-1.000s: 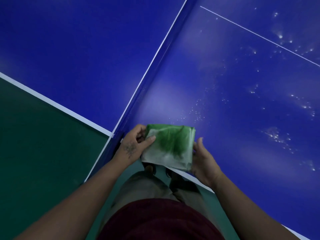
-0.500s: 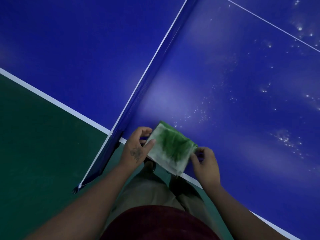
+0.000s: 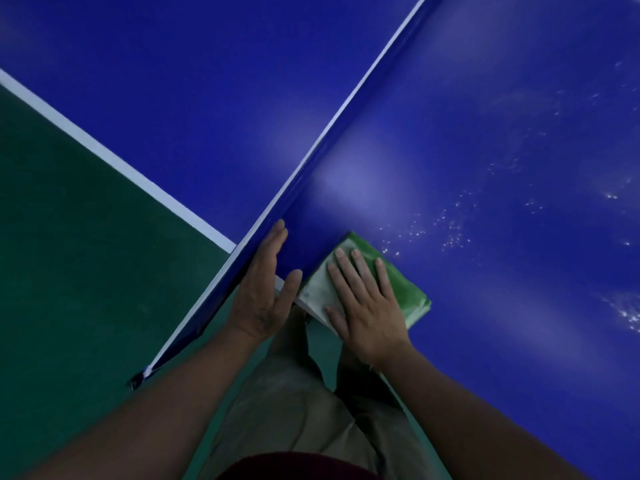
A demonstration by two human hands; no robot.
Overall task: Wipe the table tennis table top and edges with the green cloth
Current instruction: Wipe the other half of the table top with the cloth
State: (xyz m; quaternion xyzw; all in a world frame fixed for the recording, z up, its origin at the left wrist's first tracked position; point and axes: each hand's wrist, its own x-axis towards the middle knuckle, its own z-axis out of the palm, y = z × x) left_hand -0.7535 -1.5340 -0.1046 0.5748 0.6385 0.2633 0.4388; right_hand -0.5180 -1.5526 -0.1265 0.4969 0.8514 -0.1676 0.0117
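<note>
The folded green cloth (image 3: 405, 289) lies flat on the blue table tennis table top (image 3: 502, 168), right at its near edge beside the net. My right hand (image 3: 363, 299) presses down on the cloth with straight, spread fingers. My left hand (image 3: 266, 289) rests flat with straight fingers at the table's near corner, beside the blue net (image 3: 311, 174), its thumb close to the cloth's left corner. White specks and droplets dot the table top to the right of the cloth.
The net with its white top band runs diagonally from the lower left to the upper right. Beyond it lies the other table half (image 3: 207, 81) with a white edge line. Green floor (image 3: 69, 254) lies to the left. My legs stand below the table edge.
Both hands held the folded cloth up above the table edge before. Now the cloth lies on the table under my flat right hand, and my left hand has let go and rests by the net.
</note>
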